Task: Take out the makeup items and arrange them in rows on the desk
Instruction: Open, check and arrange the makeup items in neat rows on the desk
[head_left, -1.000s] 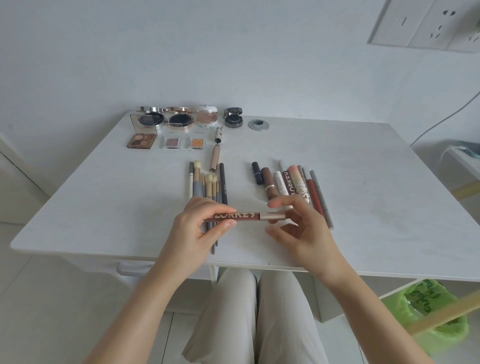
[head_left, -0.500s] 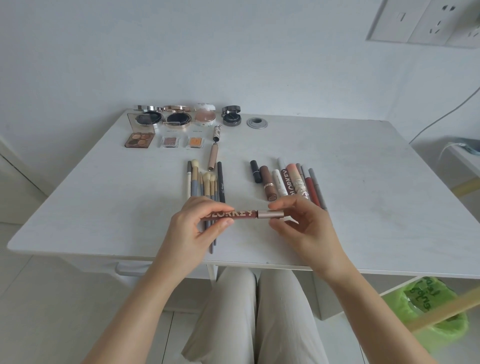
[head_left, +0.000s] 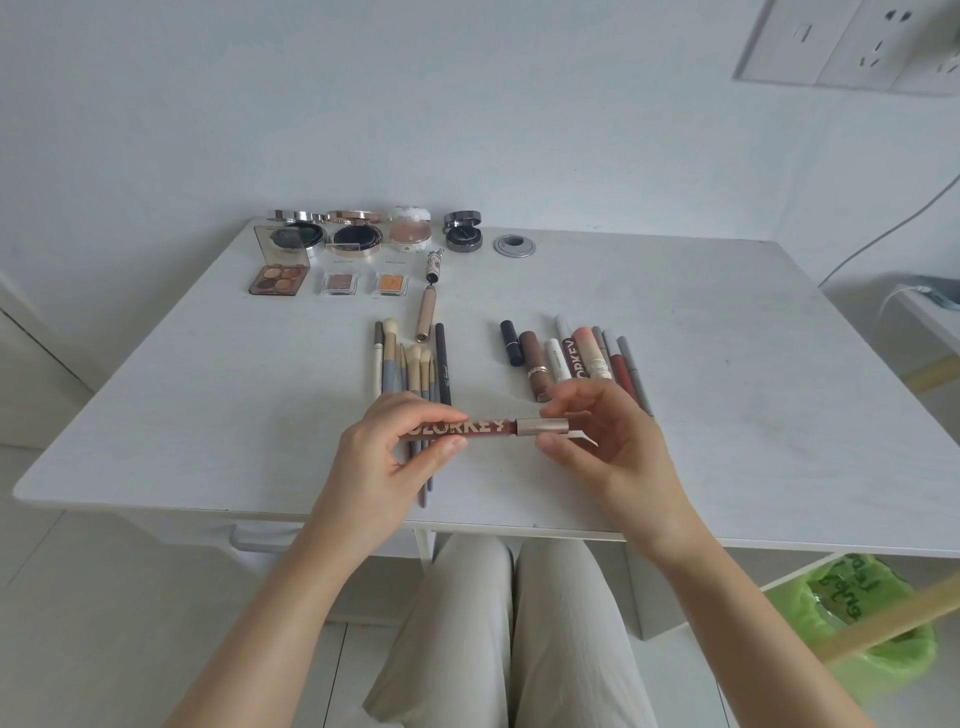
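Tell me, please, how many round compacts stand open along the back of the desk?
4, in one row along the back edge: silver compact far left, gold compact next, white compact third, black compact far right.

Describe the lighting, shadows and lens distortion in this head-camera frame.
Head view: soft, even daylight; only faint shadows under the hands, left and right, gripping the lip gloss tube. Wide-angle bowing bends the desk edges and tilts the wall sockets. No glare; edges slightly soft.
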